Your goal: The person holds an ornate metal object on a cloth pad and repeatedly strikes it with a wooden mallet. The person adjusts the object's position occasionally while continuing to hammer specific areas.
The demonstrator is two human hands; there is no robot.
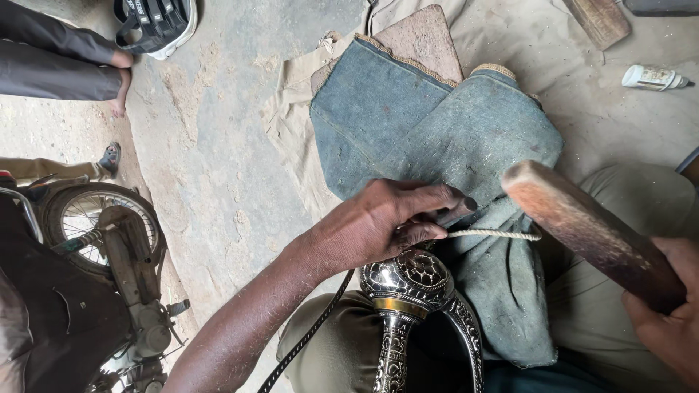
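My left hand (pixel 382 222) grips a small dark tool (pixel 457 211) with its tip pressed toward an ornate black-and-silver engraved metal vessel (pixel 408 291) that rests on my lap. A pale twisted cord (pixel 495 234) runs rightward from under that hand. My right hand (pixel 673 327) holds a reddish-brown wooden mallet (pixel 590 233), raised and angled above the cord and tool. A folded blue-grey cloth (pixel 466 138) lies under the work, over my knees.
A motorcycle wheel (pixel 98 218) and engine stand at left on the dirt floor. Another person's legs (pixel 58 58) and a helmet (pixel 156 25) are at top left. A small white bottle (pixel 652 77) and a wooden block (pixel 597 20) lie at top right.
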